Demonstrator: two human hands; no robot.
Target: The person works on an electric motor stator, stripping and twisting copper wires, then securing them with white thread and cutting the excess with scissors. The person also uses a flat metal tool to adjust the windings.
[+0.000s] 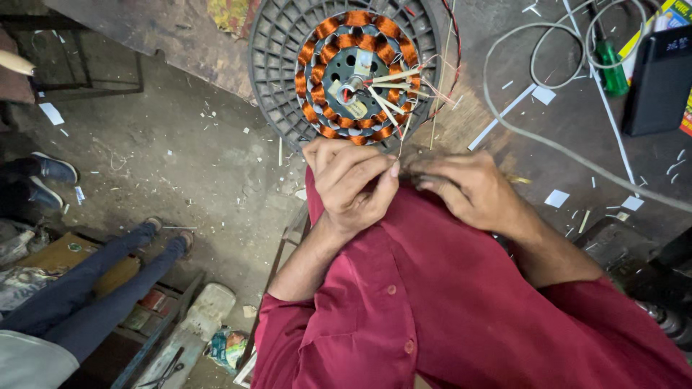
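2 hands | left hand fingers pinch thin wire | right hand fingers clenched, contents unclear

— What does the ground look like?
— A grey concrete floor, dusty and littered with white scraps.
— And the furniture?
— A worn workbench carries a coiled grey cable, a green-handled screwdriver and a black box. Another person's legs in dark trousers stretch across at the left.

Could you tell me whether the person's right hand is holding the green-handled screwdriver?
No, the green-handled screwdriver lies on the bench among the white cable, while the right hand pinches thin wires near the copper-wound stator.
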